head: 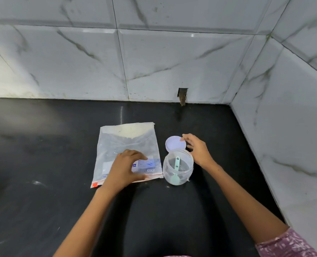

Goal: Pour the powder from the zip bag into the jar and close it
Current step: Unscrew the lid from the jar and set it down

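A clear zip bag (128, 143) lies flat on the black counter, with pale powder gathered at its far end and a printed label near its zip end. My left hand (125, 167) rests on the bag's near end, fingers curled over the label. To the right stands a clear plastic jar (168, 171), open, with a pale green spoon (176, 173) inside it. Its white lid (174, 143) lies flat just behind the jar. My right hand (197, 148) hovers beside the jar, fingertips touching the lid's right edge.
The black counter (43, 164) meets a marble-tiled wall (154, 62) at the back and another tiled wall (293, 127) on the right. A small dark hole (182, 95) sits low in the back wall.
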Available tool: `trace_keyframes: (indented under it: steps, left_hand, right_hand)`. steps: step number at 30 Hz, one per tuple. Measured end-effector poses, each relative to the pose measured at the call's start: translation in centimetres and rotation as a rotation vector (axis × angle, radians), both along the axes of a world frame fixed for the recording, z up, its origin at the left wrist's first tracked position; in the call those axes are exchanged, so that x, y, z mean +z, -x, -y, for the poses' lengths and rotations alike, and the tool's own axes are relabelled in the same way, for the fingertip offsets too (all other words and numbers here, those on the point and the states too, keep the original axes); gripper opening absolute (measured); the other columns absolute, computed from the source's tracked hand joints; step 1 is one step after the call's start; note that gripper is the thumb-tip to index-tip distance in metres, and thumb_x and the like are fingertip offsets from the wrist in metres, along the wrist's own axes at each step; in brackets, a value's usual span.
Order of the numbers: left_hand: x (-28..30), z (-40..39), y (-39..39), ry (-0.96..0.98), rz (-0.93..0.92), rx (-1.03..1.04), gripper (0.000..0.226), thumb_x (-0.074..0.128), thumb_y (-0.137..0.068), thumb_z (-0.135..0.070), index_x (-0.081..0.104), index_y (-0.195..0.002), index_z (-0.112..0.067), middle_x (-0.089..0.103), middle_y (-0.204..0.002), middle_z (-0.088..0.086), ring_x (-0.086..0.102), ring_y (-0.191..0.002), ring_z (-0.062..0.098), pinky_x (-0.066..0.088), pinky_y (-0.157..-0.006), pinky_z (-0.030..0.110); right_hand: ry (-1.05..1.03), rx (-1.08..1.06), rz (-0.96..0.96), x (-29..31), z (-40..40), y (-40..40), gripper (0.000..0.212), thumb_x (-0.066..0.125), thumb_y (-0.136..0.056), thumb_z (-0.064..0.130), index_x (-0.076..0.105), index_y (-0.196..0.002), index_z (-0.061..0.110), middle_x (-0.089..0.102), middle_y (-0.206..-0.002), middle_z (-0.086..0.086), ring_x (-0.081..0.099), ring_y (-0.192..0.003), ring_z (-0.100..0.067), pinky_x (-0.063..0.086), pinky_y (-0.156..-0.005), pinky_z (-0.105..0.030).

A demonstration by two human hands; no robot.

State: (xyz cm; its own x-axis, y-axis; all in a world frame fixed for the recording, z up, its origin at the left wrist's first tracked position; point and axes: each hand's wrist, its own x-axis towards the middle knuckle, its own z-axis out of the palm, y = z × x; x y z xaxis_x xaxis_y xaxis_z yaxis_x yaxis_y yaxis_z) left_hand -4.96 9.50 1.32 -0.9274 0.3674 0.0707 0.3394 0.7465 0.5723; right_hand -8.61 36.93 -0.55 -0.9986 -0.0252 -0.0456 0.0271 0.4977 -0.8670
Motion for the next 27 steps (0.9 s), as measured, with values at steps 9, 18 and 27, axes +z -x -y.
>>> trace_keyframes:
  steps: [9,18,27]
  left_hand:
    - [-1.5,4.4,-1.3,0.239,-0.026,-0.007,0.033,0.078,-0.067,-0.027,0.070,-0.099,-0.022,0.065,-0.105,-0.006,0.057,-0.102,0.018,0.043,-0.070,0.028]
    - [-0.1,5.8,1.3,0.118,-0.076,0.006,0.009,0.060,-0.079,-0.003,0.065,-0.078,-0.011,0.068,-0.077,0.003,0.062,-0.074,0.026,0.048,-0.064,0.036]
    - [7.9,6.5,7.8,-0.131,-0.202,-0.008,0.022,0.064,-0.069,0.007,0.053,-0.061,-0.011,0.061,-0.060,0.001,0.057,-0.056,0.011,0.045,-0.060,0.020]
  right_hand:
    - [0.091,0.110,0.115,0.4,-0.7,-8.7,0.083,0.057,-0.066,-0.017,0.044,-0.123,0.042,0.053,-0.126,0.025,0.047,-0.123,0.002,0.044,-0.101,-0.028]
    - [0.178,-0.082,0.010,0.7,5.6,-10.6,0.084,0.091,-0.056,0.022,0.042,-0.122,0.037,0.056,-0.122,0.021,0.056,-0.110,0.003,0.047,-0.087,-0.012]
    - [0.101,-0.027,-0.027,0.7,11.6,-9.9,0.081,0.090,-0.053,0.021,0.045,-0.120,0.031,0.061,-0.116,0.019,0.058,-0.108,-0.002,0.048,-0.084,-0.014]
